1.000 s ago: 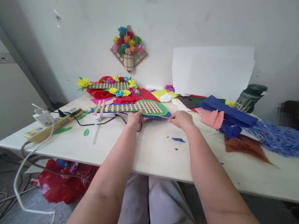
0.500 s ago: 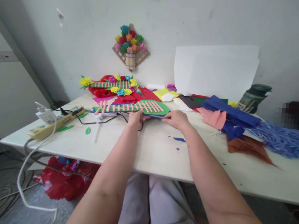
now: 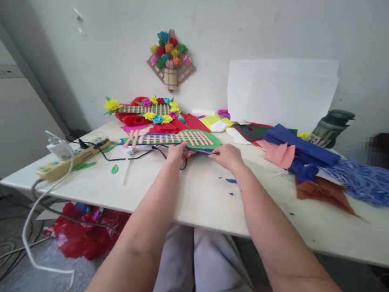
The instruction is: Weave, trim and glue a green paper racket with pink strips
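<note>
A green paper piece woven with pink strips (image 3: 177, 139) lies low over the white table (image 3: 209, 199), with a blue sheet under its right end. My left hand (image 3: 176, 153) pinches its near edge at the middle, fingers closed. My right hand (image 3: 226, 155) grips the right end of the same piece, fingers curled on the edge. Behind it lies a second woven piece (image 3: 145, 110) trimmed with paper flowers, on red paper.
A yellow power strip (image 3: 70, 157) with cables sits at the table's left. Piles of blue, pink and brown paper (image 3: 302, 156) cover the right. A dark bottle (image 3: 332, 128) and white sheets (image 3: 281, 90) stand at the wall. A flower basket (image 3: 169, 61) hangs above. Another person sits at far right.
My right hand has slid a little to the left along the woven piece's edge. The left hand keeps its pinch.
</note>
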`<state>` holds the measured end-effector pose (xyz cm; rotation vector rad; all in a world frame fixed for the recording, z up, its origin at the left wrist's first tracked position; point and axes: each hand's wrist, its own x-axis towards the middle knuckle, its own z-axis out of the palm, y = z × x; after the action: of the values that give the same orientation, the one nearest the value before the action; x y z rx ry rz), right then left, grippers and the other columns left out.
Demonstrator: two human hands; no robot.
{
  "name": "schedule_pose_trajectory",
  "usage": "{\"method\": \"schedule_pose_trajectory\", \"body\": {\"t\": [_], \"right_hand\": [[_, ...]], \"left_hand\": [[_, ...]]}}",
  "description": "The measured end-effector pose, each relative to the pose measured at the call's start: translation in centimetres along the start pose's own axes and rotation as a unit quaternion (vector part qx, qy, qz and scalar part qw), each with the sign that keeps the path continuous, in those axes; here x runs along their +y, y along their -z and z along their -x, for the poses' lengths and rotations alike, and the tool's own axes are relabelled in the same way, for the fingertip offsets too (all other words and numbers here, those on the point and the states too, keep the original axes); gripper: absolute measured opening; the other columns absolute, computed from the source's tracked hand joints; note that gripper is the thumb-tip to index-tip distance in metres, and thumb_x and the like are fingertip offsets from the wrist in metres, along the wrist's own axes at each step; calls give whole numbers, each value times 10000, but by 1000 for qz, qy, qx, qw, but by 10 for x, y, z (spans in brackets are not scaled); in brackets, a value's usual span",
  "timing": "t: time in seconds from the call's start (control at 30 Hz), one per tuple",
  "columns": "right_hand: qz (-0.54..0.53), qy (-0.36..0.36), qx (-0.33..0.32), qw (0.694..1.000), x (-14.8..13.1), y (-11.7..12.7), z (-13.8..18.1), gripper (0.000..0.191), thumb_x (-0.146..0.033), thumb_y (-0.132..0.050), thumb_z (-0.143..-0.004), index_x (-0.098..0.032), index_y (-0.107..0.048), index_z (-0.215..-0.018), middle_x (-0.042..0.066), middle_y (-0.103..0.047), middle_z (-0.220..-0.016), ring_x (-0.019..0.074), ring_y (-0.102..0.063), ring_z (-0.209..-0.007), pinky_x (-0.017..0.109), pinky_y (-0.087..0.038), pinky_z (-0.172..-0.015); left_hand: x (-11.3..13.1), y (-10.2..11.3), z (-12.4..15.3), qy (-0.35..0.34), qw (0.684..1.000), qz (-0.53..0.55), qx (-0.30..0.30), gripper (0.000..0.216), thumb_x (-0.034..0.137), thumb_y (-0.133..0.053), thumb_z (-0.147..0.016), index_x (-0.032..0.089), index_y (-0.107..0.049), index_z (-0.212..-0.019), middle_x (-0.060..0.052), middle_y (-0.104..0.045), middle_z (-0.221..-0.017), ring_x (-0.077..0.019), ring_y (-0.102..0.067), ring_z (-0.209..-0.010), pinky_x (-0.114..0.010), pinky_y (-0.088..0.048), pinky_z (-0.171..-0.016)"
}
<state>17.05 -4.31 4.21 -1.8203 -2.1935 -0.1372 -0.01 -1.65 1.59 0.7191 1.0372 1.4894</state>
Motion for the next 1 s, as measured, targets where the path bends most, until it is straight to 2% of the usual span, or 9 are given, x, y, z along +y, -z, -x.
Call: {"method": "schedule_pose_trajectory", "body": {"t": [0.27,0.5,0.7,0.9,1.0], "right_hand": [[17,7,-6,1000,-3,0,0,269,-435,-529,-740,-285,-707,-876,45,-686,-909,216,-607,-855,288,-433,-681],[5,-6,-21,1000,0,-6,-3,279,-462,-521,-737,-291,-706,-858,40,-682,-910,209,-604,-845,283,-433,-670],[-30,-27,-46,998,5,-10,-6,276,-482,-535,-712,-305,-705,-838,14,-682,-930,209,-600,-862,281,-436,-662],[-21,-24,-43,999,4,-9,-6,280,-478,-520,-723,-306,-700,-851,21,-679,-933,210,-600,-861,286,-430,-672],[-10,-15,-47,999,3,-9,-6,276,-466,-510,-735,-304,-699,-854,26,-678,-930,209,-600,-864,285,-428,-675]], "left_hand": [[-1,1,-2,6,999,-28,-31,258,160,-503,-796,76,-538,-1037,-77,-634,-638,-161,-617,-504,-211,-463,-414],[-5,4,-7,0,999,-8,-47,298,150,-509,-797,110,-529,-1092,-93,-662,-739,-170,-642,-587,-214,-484,-449],[-5,4,-8,-4,999,-2,-38,259,134,-511,-793,81,-546,-1045,-106,-658,-770,-164,-637,-568,-193,-457,-407],[-6,5,-9,-6,999,-6,-36,256,154,-542,-778,84,-557,-1025,-101,-651,-731,-165,-632,-548,-199,-457,-412],[-6,5,-7,-16,998,-13,-55,269,165,-601,-735,92,-569,-991,-83,-644,-692,-168,-630,-549,-220,-484,-446]]}}
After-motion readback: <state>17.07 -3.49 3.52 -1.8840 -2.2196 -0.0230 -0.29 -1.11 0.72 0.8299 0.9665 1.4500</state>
